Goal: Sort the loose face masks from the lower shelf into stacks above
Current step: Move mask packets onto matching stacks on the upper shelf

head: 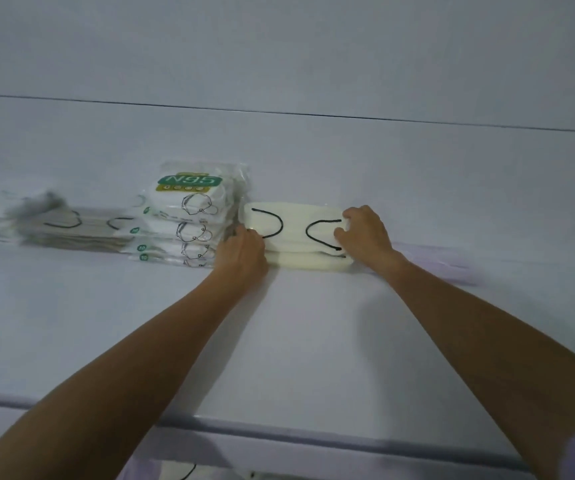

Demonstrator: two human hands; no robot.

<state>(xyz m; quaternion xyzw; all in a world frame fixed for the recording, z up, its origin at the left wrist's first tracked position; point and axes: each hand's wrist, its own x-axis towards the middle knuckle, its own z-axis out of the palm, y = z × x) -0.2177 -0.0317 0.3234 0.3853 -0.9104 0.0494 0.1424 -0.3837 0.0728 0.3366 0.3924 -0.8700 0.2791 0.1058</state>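
On shelf [314,323], mask stack [294,227] gripped between left hand [244,252], right hand [365,235].

on the shelf [314,341], a stack of loose masks [294,233] sits toward the back — left hand [242,252] gripping its left end, right hand [364,233] its right end. touching it on the left, a taller pile of packaged masks [189,220]; farther left, a lower pile [71,230], blurred.

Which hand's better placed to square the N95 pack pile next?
Left, probably: left hand holds the cream black-looped mask stack beside the clear-bagged white N95 packs; right hand holds its far end.
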